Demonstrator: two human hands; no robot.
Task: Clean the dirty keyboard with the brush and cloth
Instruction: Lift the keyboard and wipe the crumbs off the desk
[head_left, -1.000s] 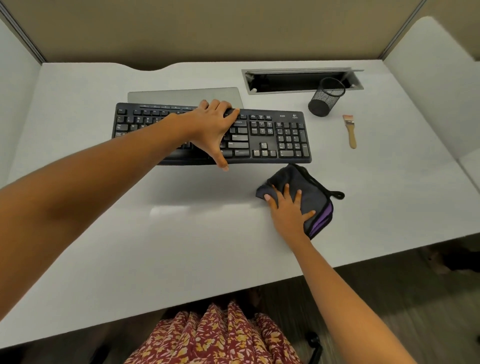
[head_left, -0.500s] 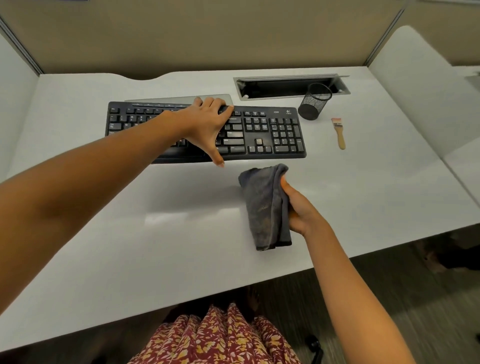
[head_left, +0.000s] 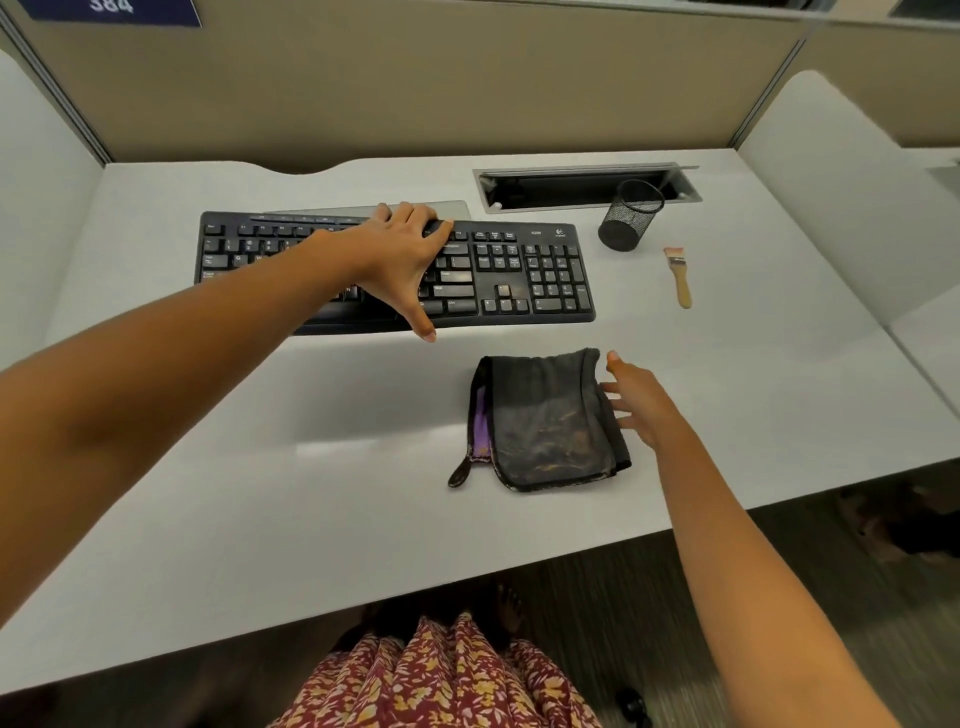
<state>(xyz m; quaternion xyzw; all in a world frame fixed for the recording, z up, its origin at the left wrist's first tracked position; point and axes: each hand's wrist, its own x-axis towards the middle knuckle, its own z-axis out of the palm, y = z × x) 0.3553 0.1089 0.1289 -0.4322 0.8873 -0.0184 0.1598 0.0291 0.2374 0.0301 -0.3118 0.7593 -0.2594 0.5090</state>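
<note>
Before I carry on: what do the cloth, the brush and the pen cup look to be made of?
Cloth: soft dark fabric, probably microfibre; it folds limply, purple inner face, brownish grime on top. Brush: pale wooden handle by its colour, light bristles. Pen cup: black wire mesh, likely metal; see-through wall.

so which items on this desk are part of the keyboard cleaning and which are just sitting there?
Job items:
keyboard, steadied by left hand
cloth, beside open right hand
brush, untouched

Bystanders:
mesh pen cup
cable tray
grey slab behind the keyboard
</note>
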